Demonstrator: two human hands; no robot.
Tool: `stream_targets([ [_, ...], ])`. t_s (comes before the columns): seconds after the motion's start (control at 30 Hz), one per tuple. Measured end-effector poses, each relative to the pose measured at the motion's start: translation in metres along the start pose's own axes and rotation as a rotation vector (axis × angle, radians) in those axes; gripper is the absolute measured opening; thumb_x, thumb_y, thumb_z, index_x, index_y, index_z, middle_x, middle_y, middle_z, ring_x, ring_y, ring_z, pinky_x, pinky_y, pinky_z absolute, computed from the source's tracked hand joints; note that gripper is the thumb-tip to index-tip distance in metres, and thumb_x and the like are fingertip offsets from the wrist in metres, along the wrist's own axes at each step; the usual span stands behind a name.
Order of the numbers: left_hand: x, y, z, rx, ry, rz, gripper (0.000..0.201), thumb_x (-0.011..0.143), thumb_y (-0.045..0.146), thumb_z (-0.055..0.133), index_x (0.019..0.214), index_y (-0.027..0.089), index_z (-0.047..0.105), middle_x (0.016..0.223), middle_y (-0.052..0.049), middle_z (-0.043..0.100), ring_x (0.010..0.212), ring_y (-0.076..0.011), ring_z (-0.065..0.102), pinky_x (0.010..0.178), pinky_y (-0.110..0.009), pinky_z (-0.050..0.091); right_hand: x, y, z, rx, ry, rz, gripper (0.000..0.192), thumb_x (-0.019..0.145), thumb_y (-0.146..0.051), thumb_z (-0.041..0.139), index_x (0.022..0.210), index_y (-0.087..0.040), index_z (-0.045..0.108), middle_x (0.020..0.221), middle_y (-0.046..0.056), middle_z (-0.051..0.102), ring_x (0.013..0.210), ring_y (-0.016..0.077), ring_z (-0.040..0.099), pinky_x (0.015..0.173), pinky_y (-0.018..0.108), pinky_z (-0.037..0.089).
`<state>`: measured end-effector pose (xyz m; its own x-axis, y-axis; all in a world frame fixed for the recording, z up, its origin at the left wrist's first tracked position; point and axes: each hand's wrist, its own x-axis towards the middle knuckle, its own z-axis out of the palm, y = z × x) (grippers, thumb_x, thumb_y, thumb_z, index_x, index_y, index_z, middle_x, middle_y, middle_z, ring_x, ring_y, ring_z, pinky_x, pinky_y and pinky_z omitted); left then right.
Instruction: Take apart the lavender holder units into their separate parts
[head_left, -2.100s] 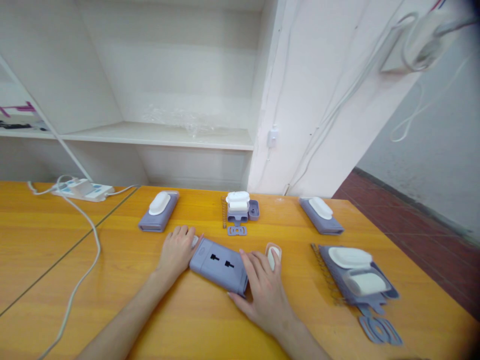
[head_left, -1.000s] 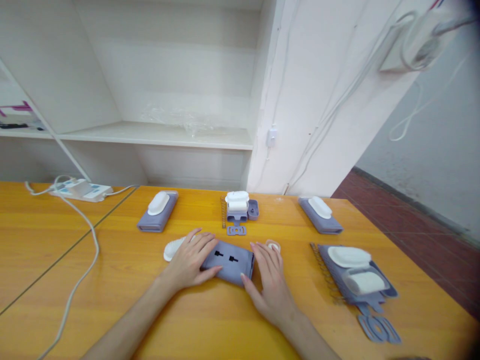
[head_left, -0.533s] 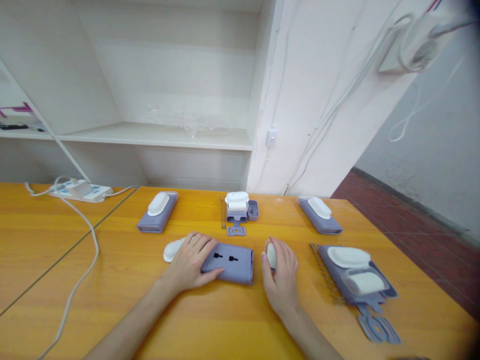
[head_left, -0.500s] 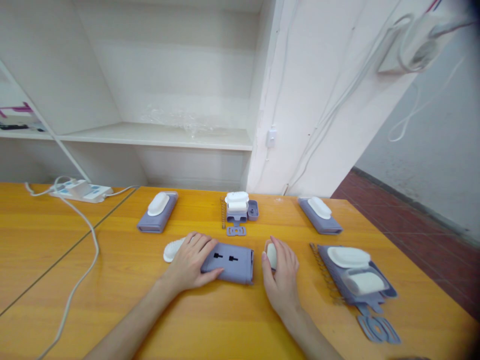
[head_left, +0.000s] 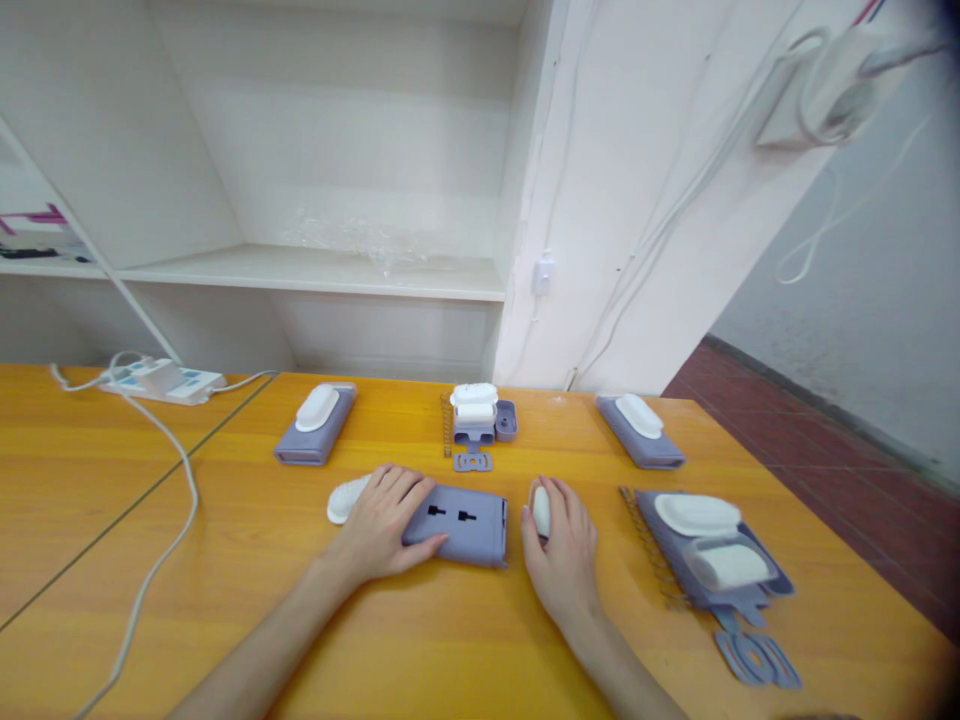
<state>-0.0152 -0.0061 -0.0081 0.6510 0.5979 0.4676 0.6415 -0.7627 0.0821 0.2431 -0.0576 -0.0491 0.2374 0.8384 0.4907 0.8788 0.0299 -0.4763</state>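
Just below the middle of the frame, the left hand [head_left: 382,520] lies flat on the lavender housing [head_left: 459,522], fingers spread over its left end, pinning it to the orange bench [head_left: 420,640]. To its right, the right hand [head_left: 564,550] curls round a small white oval cap [head_left: 541,511], fingers closing on its sides (whether it is lifted, I cannot tell). The housing looks like stiff, light, smooth plastic, best gripped by its long edges; the cap seems slippery and wants a pinch across its narrow width. A white ribbed piece [head_left: 346,497] lies touching the left hand.
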Motion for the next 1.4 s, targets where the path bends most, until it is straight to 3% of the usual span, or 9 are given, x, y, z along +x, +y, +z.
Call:
stream_targets([
  [0.7,0.005,0.012,-0.006,-0.077,-0.105,-0.092,0.058,0.077,0.062,0.054,0.113,0.017,0.052,0.107,-0.012,0.055,0.093,-0.028,0.049,0.082,-0.043,0.037,0.0,-0.003,-0.001,-0.035,0.014,-0.028,0.046,0.087,-0.042,0.044,0.124,-0.016,0.049,0.125,0.015,0.051,0.116,0.0302,0.045,0.096,0.049,0.033],
  [0.87,0.006,0.013,-0.006,-0.11,-0.134,-0.089,0.061,0.077,0.06,0.055,0.12,0.017,0.048,0.116,-0.013,0.055,0.101,-0.0284,0.049,0.089,-0.044,0.036,0.001,-0.002,0.0,-0.031,0.011,-0.017,0.045,0.086,-0.041,0.044,0.124,-0.016,0.049,0.125,0.014,0.051,0.116,0.0297,0.045,0.097,0.049,0.034],
  [1.07,0.006,0.015,-0.006,-0.1,-0.146,-0.109,0.059,0.081,0.057,0.052,0.126,0.02,0.044,0.123,-0.011,0.054,0.11,-0.0289,0.048,0.103,-0.052,0.022,0.001,-0.001,-0.001,-0.018,-0.006,-0.013,0.043,0.084,-0.031,0.043,0.124,-0.017,0.048,0.126,0.013,0.05,0.117,0.0283,0.044,0.097,0.047,0.033],
  [1.4,0.006,0.015,-0.002,-0.133,-0.088,-0.09,0.072,0.069,0.064,0.062,0.124,0.019,0.048,0.114,-0.013,0.057,0.1,-0.0301,0.053,0.093,-0.05,0.036,0.001,-0.008,-0.008,-0.062,0.052,-0.091,0.043,0.082,-0.025,0.044,0.124,-0.019,0.046,0.126,0.012,0.051,0.117,0.0287,0.044,0.1,0.054,0.027],
])
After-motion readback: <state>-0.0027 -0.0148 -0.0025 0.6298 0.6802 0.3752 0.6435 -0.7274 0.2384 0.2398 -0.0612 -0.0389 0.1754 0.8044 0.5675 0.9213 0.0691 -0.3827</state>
